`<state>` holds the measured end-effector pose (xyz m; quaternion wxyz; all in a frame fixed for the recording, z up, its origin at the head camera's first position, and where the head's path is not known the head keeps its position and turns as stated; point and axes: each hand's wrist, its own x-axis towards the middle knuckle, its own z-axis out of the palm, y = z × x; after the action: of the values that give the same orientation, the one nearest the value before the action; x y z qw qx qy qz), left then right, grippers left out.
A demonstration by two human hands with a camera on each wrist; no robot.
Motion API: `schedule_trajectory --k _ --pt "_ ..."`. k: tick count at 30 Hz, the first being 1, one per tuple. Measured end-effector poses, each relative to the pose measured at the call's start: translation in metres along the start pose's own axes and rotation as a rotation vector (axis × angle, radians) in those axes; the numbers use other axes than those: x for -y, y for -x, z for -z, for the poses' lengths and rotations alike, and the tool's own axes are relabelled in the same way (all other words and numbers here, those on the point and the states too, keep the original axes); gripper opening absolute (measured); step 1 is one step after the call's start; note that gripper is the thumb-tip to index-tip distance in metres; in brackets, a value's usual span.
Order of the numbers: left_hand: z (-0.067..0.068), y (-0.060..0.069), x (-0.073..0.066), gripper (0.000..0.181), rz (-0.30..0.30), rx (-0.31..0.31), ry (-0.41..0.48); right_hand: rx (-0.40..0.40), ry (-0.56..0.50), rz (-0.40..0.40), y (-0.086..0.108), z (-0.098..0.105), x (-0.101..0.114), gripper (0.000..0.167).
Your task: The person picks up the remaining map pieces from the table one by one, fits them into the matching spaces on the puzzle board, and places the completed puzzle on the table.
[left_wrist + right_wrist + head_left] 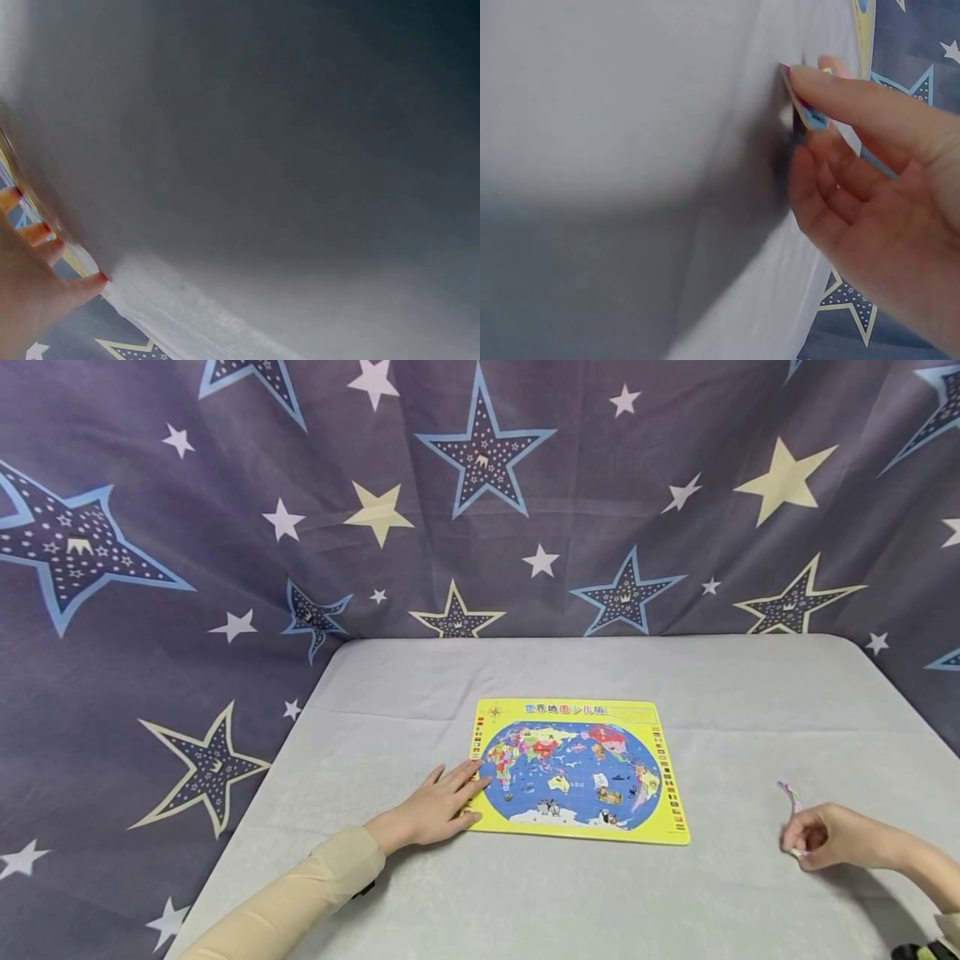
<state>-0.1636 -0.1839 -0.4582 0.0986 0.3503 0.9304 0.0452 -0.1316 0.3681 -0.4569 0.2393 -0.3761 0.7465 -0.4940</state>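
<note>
A yellow-bordered world map board (577,835) lies flat on the table, its title along the far edge and flags down both sides. My left hand (438,806) rests with spread fingers over the board's left edge; its fingertips (97,279) show at the side of the left wrist view. Right of the board, just above the cloth, my right hand (843,839) pinches a small, thin, colourful printed piece (810,115) between thumb and fingers. Part of this piece sticks up beyond the hand in the head view. The fingers hide the rest, so its full shape cannot be told.
A pale grey cloth (390,693) covers the table, with faint creases across it. Behind and to the left hangs a dark curtain (570,527) printed with stars, meeting the table's far edge.
</note>
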Motion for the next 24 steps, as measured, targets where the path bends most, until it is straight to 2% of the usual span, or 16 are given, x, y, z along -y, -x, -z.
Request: schedule_trajectory --k 2,5,15,24 --pt "0.0 0.0 0.0 0.057 0.001 -0.001 -0.002 0.03 -0.04 0.004 -0.001 0.003 0.002 0.018" --pt "-0.001 0.0 0.001 0.058 0.005 0.002 -0.009 0.042 -0.048 0.004 -0.003 0.006 0.005 0.017" --pt "-0.002 0.0 0.001 0.058 0.001 0.002 -0.01 0.048 -0.029 -0.03 -0.008 0.011 0.013 0.014" --pt "-0.004 -0.001 0.002 0.058 -0.008 -0.006 -0.01 0.031 -0.025 -0.015 -0.021 0.012 0.018 0.011"
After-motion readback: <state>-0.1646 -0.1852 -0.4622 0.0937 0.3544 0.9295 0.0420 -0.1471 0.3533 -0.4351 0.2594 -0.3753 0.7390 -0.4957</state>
